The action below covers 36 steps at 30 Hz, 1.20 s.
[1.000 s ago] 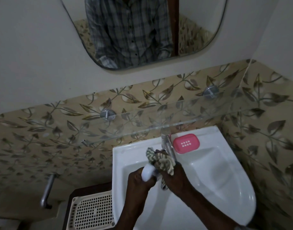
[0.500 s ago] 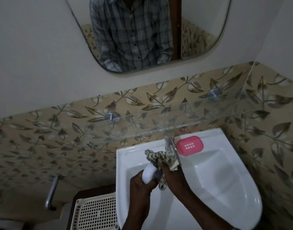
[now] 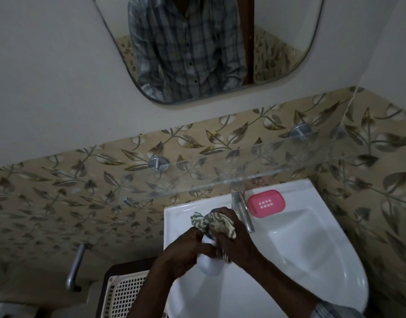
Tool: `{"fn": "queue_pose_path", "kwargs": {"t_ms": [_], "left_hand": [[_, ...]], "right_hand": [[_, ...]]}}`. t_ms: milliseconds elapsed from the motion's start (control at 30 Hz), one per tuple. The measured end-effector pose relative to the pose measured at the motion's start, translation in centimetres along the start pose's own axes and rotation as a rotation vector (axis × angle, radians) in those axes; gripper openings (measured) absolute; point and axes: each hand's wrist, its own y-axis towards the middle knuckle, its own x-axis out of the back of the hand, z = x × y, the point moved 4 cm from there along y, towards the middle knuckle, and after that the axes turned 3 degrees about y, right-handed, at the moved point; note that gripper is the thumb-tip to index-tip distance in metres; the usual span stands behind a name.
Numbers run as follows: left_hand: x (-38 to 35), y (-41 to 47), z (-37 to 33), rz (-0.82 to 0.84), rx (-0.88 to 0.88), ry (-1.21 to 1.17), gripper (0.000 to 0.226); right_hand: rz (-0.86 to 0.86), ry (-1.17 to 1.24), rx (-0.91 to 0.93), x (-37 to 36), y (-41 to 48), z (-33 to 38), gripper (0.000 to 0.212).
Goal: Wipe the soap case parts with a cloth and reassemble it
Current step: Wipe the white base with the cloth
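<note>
Over a white sink below leaf-patterned tiles, left hand grips a white case part; right hand clutches the cloth; pink part beside tap.

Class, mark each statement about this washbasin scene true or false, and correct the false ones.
1. The right hand grips a cloth. True.
2. The pink tray lies down in the basin. False: it sits on the rim of the sink, beside the tap.
3. The left hand holds a white case part. True.
4. The basket stands to the right of the sink. False: it stands to the left.
5. A mirror hangs above the glass shelf. True.
</note>
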Motion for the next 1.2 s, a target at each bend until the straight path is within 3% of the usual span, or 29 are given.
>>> {"fn": "queue_pose_path", "kwargs": {"t_ms": [67,100,200,267,300,367,467,533,633,733,900,1000,1100,1200], "left_hand": [[-0.5,0.2,0.4,-0.1,-0.025,-0.029,0.041],[-0.9,0.2,1.0,-0.162,-0.04,-0.027,0.041],[-1.4,0.0,2.8,-0.275,-0.109,0.011,0.047],[-0.9,0.0,3.4,-0.315,-0.121,0.05,0.055],[-0.8,0.0,3.4,-0.313,-0.124,0.068,0.055],[-0.6,0.2,3.0,-0.312,-0.125,0.09,0.048],[0.0,0.7,2.7,-0.338,-0.113,0.069,0.033],[-0.2,0.8,2.9,-0.326,-0.134,0.068,0.034],[-0.7,1.0,3.5,-0.411,-0.211,0.0,0.045],[-1.2,1.5,3.8,-0.481,-0.293,-0.049,0.048],[-0.6,1.3,2.4,-0.475,-0.305,-0.034,0.04],[1.0,2.1,0.2,-0.39,-0.222,0.141,0.024],[1.6,2.1,-1.1,-0.31,-0.201,0.136,0.035],[0.8,1.7,-0.4,-0.31,-0.263,0.078,0.033]], "right_hand": [[0.075,0.022,0.046,-0.3,-0.3,-0.2,0.041],[0.084,0.069,-0.023,-0.5,-0.3,-0.4,0.041],[-0.063,0.264,-0.386,-0.2,-0.2,-1.5,0.017],[-0.092,0.377,-0.613,0.1,0.0,-2.3,0.021],[-0.086,0.378,-0.642,0.1,0.1,-2.5,0.023],[-0.077,0.309,-0.547,-0.1,0.5,-2.0,0.022],[0.086,0.128,-0.261,-1.1,0.8,-1.0,0.033],[0.0,0.2,-0.367,-0.5,1.1,-1.3,0.025],[-0.058,0.398,-0.644,-0.8,1.6,-2.2,0.031],[-0.112,0.456,-0.729,-2.0,2.3,-1.6,0.029],[-0.139,0.378,-0.666,-1.5,2.7,-0.6,0.031],[-0.094,0.205,-0.491,-0.8,2.7,0.3,0.022],[0.026,0.108,-0.318,-1.2,1.9,1.1,0.025],[-0.036,0.242,-0.423,-0.4,1.3,0.2,0.02]]}}
